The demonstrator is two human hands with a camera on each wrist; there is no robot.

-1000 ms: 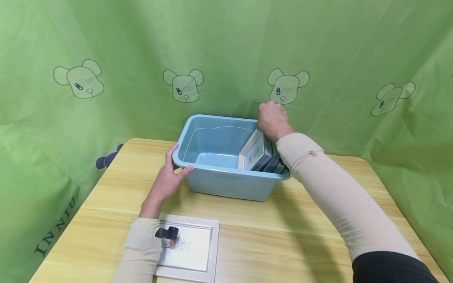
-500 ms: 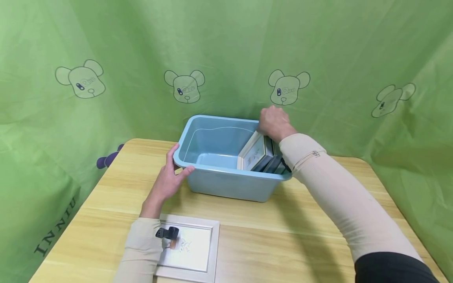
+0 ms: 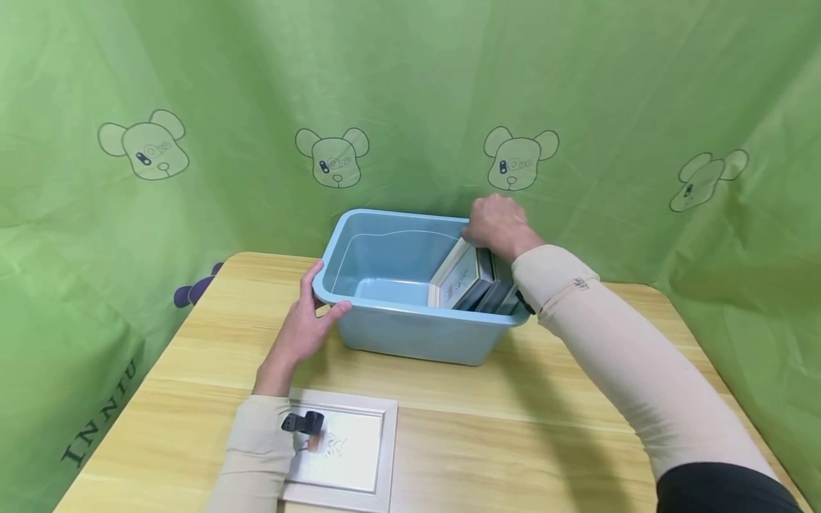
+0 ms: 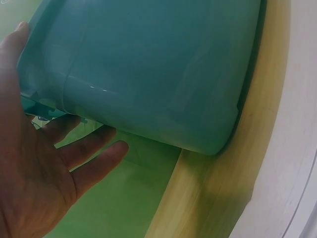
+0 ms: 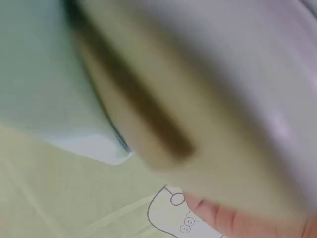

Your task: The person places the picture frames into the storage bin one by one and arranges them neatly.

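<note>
A blue plastic tub (image 3: 410, 335) stands on the table. My left hand (image 3: 301, 331) touches its near-left corner, thumb at the front rim and index finger along the left side; in the left wrist view the other fingers (image 4: 94, 168) reach out fairly straight beside the wall. My right hand (image 3: 500, 224) is over the tub's far right part, gripping the top of a white picture frame (image 3: 458, 279) that leans inside. Dark-edged frames (image 3: 497, 296) lean behind it, partly hidden by my arm. The right wrist view shows the frame's pale back (image 5: 223, 144) blurred, with fingers (image 5: 237, 220) at its edge.
A white picture frame (image 3: 346, 449) lies flat on the wooden table (image 3: 487, 427) at the near left, partly under my left forearm. A green curtain (image 3: 410, 85) hangs close behind the tub. Something purple (image 3: 192, 292) shows past the table's left edge.
My right hand has come down slightly with the top of the leaning frame, which has shifted a little left. My left hand stays at the tub's corner.
</note>
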